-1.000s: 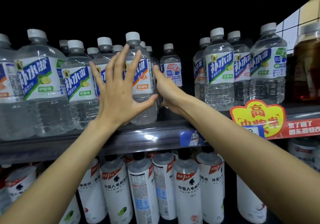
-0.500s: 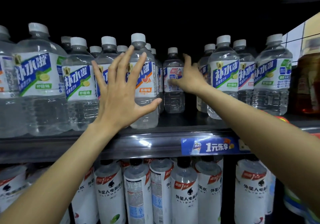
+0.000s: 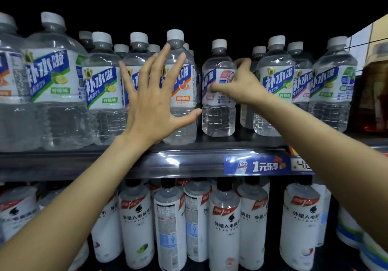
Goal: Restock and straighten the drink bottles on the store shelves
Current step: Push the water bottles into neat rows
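Clear drink bottles with white caps and blue-white labels fill the upper shelf. My left hand is spread flat, fingers apart, against the front of an orange-label bottle and the bottles left of it. My right hand grips a smaller clear bottle standing in the gap in the middle of the shelf, thumb across its label and fingers around its right side. That bottle stands upright, a little behind the front row.
Lime-label bottles stand left and more right. A brown drink bottle sits at the far right. White sleeved bottles crowd the lower shelf. A blue price tag hangs on the shelf edge.
My right hand has closed around the small middle bottle, and that bottle now sits nearer the front. The left hand stays pressed on the orange-label bottle. The camera moved closer.
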### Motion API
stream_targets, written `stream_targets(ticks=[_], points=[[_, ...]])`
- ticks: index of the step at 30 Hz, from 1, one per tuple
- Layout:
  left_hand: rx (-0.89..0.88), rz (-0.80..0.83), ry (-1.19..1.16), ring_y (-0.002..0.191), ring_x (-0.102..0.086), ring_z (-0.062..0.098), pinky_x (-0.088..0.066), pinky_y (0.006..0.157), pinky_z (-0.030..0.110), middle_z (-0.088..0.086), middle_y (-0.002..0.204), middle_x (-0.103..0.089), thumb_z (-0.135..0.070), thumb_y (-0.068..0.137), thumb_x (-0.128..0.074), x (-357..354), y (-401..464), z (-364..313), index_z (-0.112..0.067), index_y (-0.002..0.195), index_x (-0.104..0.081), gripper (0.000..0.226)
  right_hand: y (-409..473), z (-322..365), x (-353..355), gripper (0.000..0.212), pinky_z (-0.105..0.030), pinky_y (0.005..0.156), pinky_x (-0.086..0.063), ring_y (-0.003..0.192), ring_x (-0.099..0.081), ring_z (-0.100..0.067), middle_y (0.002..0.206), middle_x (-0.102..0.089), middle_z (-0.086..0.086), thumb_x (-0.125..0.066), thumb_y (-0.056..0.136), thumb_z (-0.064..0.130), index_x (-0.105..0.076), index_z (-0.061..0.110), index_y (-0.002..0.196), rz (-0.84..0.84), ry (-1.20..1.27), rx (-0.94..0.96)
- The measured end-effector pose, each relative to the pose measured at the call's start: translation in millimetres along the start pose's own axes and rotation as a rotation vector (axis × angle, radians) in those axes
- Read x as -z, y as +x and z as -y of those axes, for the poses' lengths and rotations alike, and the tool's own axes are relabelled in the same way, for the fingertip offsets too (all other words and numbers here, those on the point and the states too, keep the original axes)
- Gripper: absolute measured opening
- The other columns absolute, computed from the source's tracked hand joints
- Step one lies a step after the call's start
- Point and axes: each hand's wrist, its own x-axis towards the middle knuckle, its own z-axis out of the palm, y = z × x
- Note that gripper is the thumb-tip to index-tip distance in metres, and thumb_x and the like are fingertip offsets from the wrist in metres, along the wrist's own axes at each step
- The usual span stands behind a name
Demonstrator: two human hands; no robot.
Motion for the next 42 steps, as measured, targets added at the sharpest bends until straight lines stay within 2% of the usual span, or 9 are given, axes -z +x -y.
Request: stream_targets(ticks=[5,9,15,24,27,30,33,37,42], points=[[-0.001,0.005,-0.016,0.143,-0.016,0.026,0.0,0.107,0.072,0.013,0.158,-0.017,-0.08,0.077,-0.04,0,0,0,-0.021,0.152,-0.02,0.098,-26,7,21,0.032,-0.028,0.073,-0.056,0.087,-0.067,-0.01,0.096,-0.063,0.001,-0.063,0.081,0.014,-0.048,0.014,0.11,0.176,0.304,-0.035],[-0.014,0.005,-0.02,0.144,-0.015,0.026,0.001,0.107,0.073,0.014,0.157,-0.018,-0.082,0.076,-0.04,1,1,0,-0.02,0.152,-0.019,0.1,-33,13,18,0.06,-0.033,0.082,-0.051,0.107,-0.057,-0.019,0.124,-0.051,-0.006,-0.054,0.065,0.035,-0.046,0.023,0.123,0.118,0.182,-0.02],[-0.095,0.017,0.008,0.146,-0.009,0.021,0.004,0.108,0.067,0.008,0.16,-0.015,-0.084,0.08,-0.029,5,3,-2,-0.019,0.153,-0.013,0.099,-41,11,15,0.054,-0.022,0.069,-0.053,0.083,-0.062,-0.002,0.091,-0.058,0.01,-0.05,0.091,0.012,-0.029,0.017,0.141,0.1,0.23,0.046],[-0.117,-0.041,-0.03,0.148,-0.011,0.023,0.001,0.111,0.067,0.005,0.16,-0.016,-0.083,0.082,-0.028,5,17,-33,-0.022,0.152,-0.018,0.094,-44,8,7,0.065,-0.031,0.087,-0.053,0.101,-0.065,-0.011,0.112,-0.06,0.006,-0.06,0.087,0.009,-0.029,0.018,0.144,0.142,0.379,0.068],[-0.09,-0.059,-0.025,0.146,-0.013,0.023,-0.001,0.11,0.069,0.009,0.158,-0.02,-0.083,0.081,-0.032,-1,19,-50,-0.022,0.152,-0.022,0.094,-51,-2,27,0.057,-0.028,0.093,-0.049,0.113,-0.057,-0.012,0.13,-0.054,-0.001,-0.059,0.091,0.013,-0.036,0.016,0.143,0.059,0.206,0.189],[-0.033,-0.099,-0.011,0.142,-0.017,0.024,-0.006,0.11,0.069,0.012,0.154,-0.03,-0.083,0.079,-0.034,-6,20,-61,-0.017,0.149,-0.029,0.096,-58,-19,57,0.043,-0.033,0.092,-0.049,0.105,-0.056,-0.012,0.121,-0.058,-0.003,-0.058,0.089,0.01,-0.05,0.012,0.131,-0.235,-0.033,0.328],[0.023,-0.117,0.009,0.138,-0.022,0.026,-0.006,0.108,0.069,0.014,0.151,-0.035,-0.083,0.078,-0.035,-9,24,-67,-0.013,0.148,-0.032,0.099,-53,-44,82,0.046,-0.04,0.093,-0.044,0.113,-0.05,-0.027,0.125,-0.051,-0.012,-0.06,0.089,0.022,-0.046,0.009,0.131,-0.434,-0.34,0.267],[0.08,-0.118,0.045,0.137,-0.026,0.028,-0.002,0.108,0.068,0.016,0.149,-0.036,-0.079,0.077,-0.042,-13,28,-74,-0.013,0.147,-0.031,0.097,-42,-60,100,0.081,-0.043,0.096,-0.04,0.121,-0.046,-0.038,0.138,-0.042,-0.019,-0.066,0.085,0.041,-0.022,0.01,0.146,-0.213,-0.424,0.042],[0.099,-0.086,0.069,0.135,-0.031,0.029,-0.005,0.108,0.072,0.015,0.147,-0.038,-0.07,0.078,-0.047,-13,27,-76,-0.013,0.148,-0.029,0.091,-35,-51,96,0.073,-0.04,0.087,-0.042,0.114,-0.052,-0.037,0.126,-0.052,-0.02,-0.068,0.083,0.043,-0.034,-0.001,0.13,-0.051,-0.469,0.026]])
